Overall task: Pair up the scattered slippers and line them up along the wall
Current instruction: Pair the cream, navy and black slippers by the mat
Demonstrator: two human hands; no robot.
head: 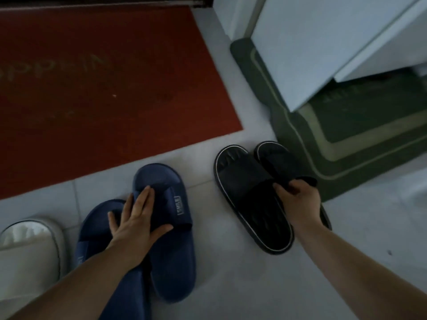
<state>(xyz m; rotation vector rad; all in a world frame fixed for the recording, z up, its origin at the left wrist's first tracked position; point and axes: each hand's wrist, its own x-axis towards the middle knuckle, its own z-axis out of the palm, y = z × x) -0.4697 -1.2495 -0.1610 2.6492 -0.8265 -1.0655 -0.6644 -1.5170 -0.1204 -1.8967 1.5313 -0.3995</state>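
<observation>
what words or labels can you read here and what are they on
"SMILE": patch on the strap of the blue slipper beside the black slippers.
Red doormat: faded upside-down lettering, unreadable.
Green mat: pale lettering, too blurred to read.
Other blue slipper: pale mark, partly hidden, unreadable.
Black slippers: no text visible.

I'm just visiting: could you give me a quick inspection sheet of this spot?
Surface: pale tiled floor, dimly lit.
Job's things: blue slippers side by side; black slippers side by side at the green mat; one pale slipper at lower left.
Clutter: nothing seen.
Hands: left hand lies flat across the blue slippers' straps; right hand grips the black slippers' straps.
Cables: nothing seen.
Surroundings: red doormat, green mat, white panel.
</observation>
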